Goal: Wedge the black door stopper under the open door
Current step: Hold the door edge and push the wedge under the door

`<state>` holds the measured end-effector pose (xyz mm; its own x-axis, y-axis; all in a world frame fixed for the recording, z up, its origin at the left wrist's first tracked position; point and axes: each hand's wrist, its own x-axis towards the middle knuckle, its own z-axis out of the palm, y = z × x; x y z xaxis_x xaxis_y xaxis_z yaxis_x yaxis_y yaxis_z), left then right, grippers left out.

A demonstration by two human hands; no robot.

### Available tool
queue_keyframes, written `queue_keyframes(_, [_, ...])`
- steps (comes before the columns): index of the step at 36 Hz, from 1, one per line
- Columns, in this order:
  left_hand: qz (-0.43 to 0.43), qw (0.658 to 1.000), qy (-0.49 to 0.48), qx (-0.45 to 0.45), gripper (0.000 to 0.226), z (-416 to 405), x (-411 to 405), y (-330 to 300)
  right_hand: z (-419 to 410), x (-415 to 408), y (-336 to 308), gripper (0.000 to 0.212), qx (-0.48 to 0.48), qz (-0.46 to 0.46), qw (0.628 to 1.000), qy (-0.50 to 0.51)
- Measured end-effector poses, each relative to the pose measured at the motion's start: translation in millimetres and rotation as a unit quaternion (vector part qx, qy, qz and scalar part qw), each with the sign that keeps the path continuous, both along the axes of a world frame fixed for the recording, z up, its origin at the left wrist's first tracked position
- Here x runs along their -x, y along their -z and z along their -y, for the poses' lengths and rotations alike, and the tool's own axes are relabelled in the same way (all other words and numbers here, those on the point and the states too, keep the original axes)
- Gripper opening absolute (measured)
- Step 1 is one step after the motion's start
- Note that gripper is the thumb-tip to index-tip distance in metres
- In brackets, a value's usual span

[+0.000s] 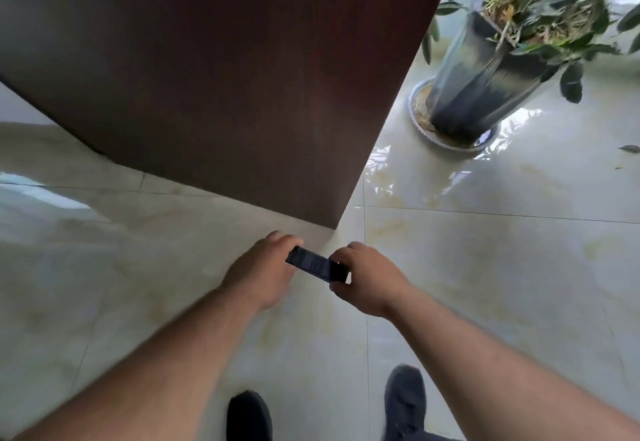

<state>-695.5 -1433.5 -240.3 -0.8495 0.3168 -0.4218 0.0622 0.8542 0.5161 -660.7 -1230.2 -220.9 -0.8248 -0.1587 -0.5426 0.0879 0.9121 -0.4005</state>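
The black door stopper is held between both hands, just above the pale tiled floor and a short way in front of the door's bottom corner. My left hand grips its left, far end. My right hand grips its right, near end, with the fingers curled over it. The dark brown open door fills the upper left, and its lower edge runs down to a corner near the middle of the view. The stopper is apart from the door.
A potted plant in a dark pot on a saucer stands on the glossy floor to the right of the door. Two dark shoes, the left and the right, are at the bottom edge.
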Motion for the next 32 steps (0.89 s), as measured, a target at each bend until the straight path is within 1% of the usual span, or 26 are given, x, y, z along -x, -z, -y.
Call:
queue_keyframes(4, [0.002,1.000,-0.022,-0.003,0.049,-6,6,65,-1,8,64,0.027,0.009,-0.004,1.000,0.007])
queue_keyframes(9, [0.010,0.997,-0.068,-0.044,0.062,-13,18,155,0,16,154,0.030,0.032,-0.011,0.999,0.027])
queue_keyframes(11, [0.026,0.992,-0.101,-0.068,0.066,-16,22,183,3,18,183,0.030,0.039,-0.015,0.998,0.037])
queue_keyframes(14, [0.035,0.978,-0.179,-0.101,0.068,-20,31,227,4,26,229,0.032,0.051,-0.021,0.997,0.058])
queue_keyframes(15, [0.042,0.969,-0.214,-0.114,0.065,-22,34,249,6,28,250,0.032,0.055,-0.027,0.996,0.067])
queue_keyframes(16, [0.068,0.954,-0.259,-0.139,0.060,-23,37,258,6,30,261,0.032,0.063,-0.032,0.995,0.075])
queue_keyframes(18, [0.140,0.904,-0.351,-0.202,0.043,-28,39,275,8,34,281,0.032,0.069,-0.039,0.992,0.095])
queue_keyframes(19, [0.166,0.883,-0.377,-0.224,0.033,-32,38,283,10,35,290,0.032,0.070,-0.041,0.991,0.104])
queue_keyframes(21, [0.186,0.874,-0.379,-0.241,0.013,-36,38,299,14,40,308,0.031,0.081,-0.048,0.988,0.119])
queue_keyframes(22, [0.191,0.874,-0.372,-0.247,0.012,-39,37,304,17,43,315,0.030,0.086,-0.051,0.987,0.128])
queue_keyframes(24, [0.195,0.873,-0.365,-0.257,0.016,-42,36,316,23,45,325,0.032,0.093,-0.054,0.984,0.143])
queue_keyframes(27, [0.193,0.881,-0.349,-0.255,0.011,-44,38,332,29,47,332,0.039,0.114,-0.056,0.979,0.162])
queue_keyframes(29, [0.194,0.877,-0.346,-0.270,0.014,-44,39,339,31,47,336,0.035,0.123,-0.053,0.978,0.159])
queue_keyframes(32, [0.200,0.869,-0.342,-0.296,0.030,-47,41,341,31,49,341,0.024,0.134,-0.038,0.978,0.158])
